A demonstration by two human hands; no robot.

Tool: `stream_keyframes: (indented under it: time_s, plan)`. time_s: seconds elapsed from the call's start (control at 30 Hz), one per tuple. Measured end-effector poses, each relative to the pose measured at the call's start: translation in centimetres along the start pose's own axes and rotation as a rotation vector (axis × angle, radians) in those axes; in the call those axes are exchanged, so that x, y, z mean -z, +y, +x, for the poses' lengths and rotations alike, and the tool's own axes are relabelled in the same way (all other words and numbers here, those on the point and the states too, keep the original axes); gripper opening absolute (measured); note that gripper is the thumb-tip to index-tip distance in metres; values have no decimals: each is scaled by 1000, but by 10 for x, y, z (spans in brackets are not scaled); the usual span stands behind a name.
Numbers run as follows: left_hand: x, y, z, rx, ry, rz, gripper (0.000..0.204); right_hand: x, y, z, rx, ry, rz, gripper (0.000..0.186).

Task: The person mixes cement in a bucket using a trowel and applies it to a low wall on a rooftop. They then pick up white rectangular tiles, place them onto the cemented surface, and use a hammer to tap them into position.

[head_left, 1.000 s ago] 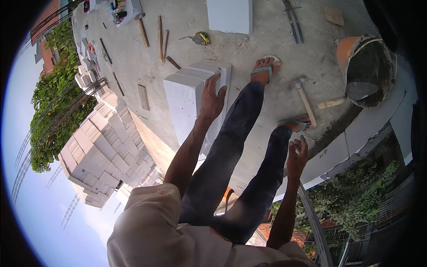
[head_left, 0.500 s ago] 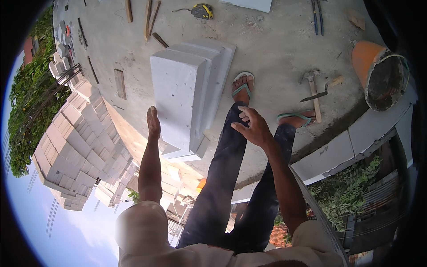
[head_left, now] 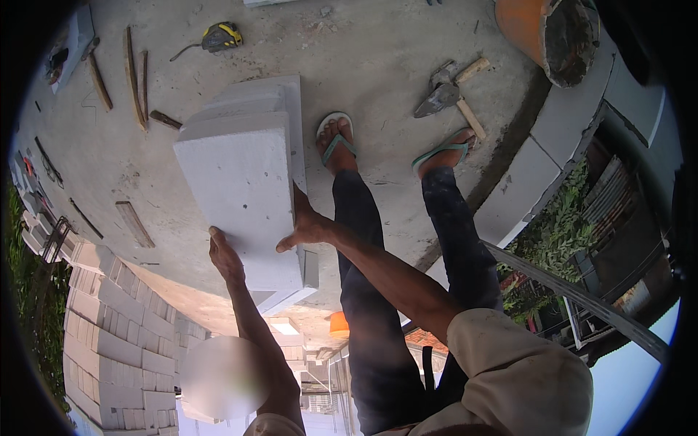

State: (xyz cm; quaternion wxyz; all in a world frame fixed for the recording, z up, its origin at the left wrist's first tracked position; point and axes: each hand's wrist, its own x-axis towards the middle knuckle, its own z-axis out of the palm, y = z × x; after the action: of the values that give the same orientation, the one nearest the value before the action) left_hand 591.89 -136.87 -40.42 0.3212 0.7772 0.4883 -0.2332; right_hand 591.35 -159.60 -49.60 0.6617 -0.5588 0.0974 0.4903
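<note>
A pile of white lightweight concrete blocks stands on the concrete floor, left of my feet. Its top block (head_left: 240, 163) has a smooth, pitted face and lies a little askew over the blocks under it (head_left: 289, 94). My left hand (head_left: 227, 258) presses against the block's left side near its close end. Across from it, my right hand (head_left: 309, 224) grips the right edge, thumb on the upper face and fingers down the side. The block sits between both hands; the left fingertips are partly hidden.
Beyond the pile lie a tape measure (head_left: 221, 37), wooden strips (head_left: 133, 80) and a hammer (head_left: 97, 75). A trowel (head_left: 439, 99) rests by my right foot, near another wooden handle (head_left: 471, 119). An orange bucket (head_left: 520, 29) stands near the block-edged drop (head_left: 512, 198) at right.
Both hands have come onto the top block; the right hand swung left from beside my knee to its edge. My view has shifted, and my feet stand farther apart.
</note>
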Motion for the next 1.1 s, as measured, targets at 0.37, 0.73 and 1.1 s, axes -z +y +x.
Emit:
stream_keyframes:
  time_s: [0.37,0.73,1.1]
  plan:
    - [-45,94,-16,-7,-356,-52,96,31,-120,-124,-53,338,39,132]
    - [-71,201,-196,-10,-986,-719,83,66,-349,-269,382,990,-406,128]
    - [-122,258,-395,-144,-1287,-608,75,80,-406,-513,239,1047,-944,107]
